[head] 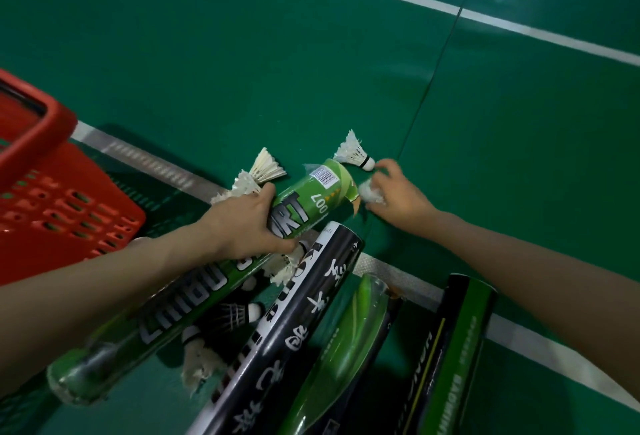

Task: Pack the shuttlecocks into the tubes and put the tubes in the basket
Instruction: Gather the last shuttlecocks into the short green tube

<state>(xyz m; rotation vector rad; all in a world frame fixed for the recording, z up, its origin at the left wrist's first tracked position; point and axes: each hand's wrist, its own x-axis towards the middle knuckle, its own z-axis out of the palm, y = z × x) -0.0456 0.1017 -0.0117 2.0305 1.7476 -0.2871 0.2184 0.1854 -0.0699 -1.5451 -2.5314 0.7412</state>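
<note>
Green tube [311, 200] in left hand [242, 223], shuttlecock [371, 193] in right hand [400, 197]

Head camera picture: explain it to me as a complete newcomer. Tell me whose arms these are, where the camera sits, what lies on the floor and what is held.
There is no machine here. A person works with bare hands, and the one camera sits on their head, looking down along both arms. The left hand grips a green tube. The right hand holds a white shuttlecock at that tube's open end. On the green floor lie loose shuttlecocks, a black tube and more tubes nearer the right arm. A red basket sits at the left.
</note>
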